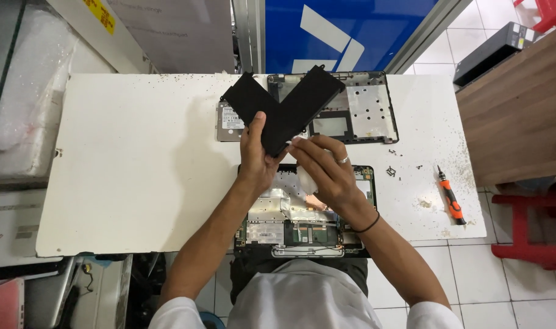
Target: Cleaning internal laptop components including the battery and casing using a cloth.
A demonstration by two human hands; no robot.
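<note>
My left hand (258, 155) grips a black L-shaped plastic cover panel (282, 105), held up above the table with its corner pointing toward me. Pressed against the panel's lower edge is a white cloth (303, 176), bunched in my right hand (324, 167), which wears a ring and a black wristband. Below both hands lies an opened laptop base (290, 228) with silver shielding and green circuit boards showing.
On the white table (138, 164) a black laptop bottom shell (366, 106) lies at the back, a hard drive (229, 125) left of it. Loose screws (391, 170) and an orange screwdriver (451, 198) lie at right. A wooden desk (522, 109) stands beyond the right edge.
</note>
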